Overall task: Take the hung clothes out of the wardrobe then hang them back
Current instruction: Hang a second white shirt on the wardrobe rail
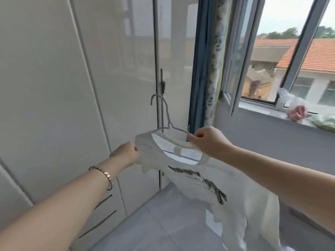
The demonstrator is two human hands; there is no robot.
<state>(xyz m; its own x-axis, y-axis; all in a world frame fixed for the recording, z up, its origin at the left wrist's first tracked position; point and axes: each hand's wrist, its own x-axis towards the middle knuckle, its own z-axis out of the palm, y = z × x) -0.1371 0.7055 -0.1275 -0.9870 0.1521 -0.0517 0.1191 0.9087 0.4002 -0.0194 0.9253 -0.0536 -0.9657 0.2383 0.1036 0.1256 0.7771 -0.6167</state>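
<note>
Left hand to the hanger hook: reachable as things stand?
Probably yes, but not freely. The hanger hook stands bare above the white T-shirt, with nothing between it and the left hand. That hand is pinching the shirt's shoulder, so it must let go first; the right hand holds the collar side.

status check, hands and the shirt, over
Left hand grips white t-shirt at the shoulder. Right hand pinches its collar by the wire hanger. Wardrobe doors ahead look closed.

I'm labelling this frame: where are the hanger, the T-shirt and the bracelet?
hanger (167,113), head view, on its neck below the hook.
T-shirt (244,205), head view, on plain fabric beside the print.
bracelet (108,176), head view, on its links.
</note>
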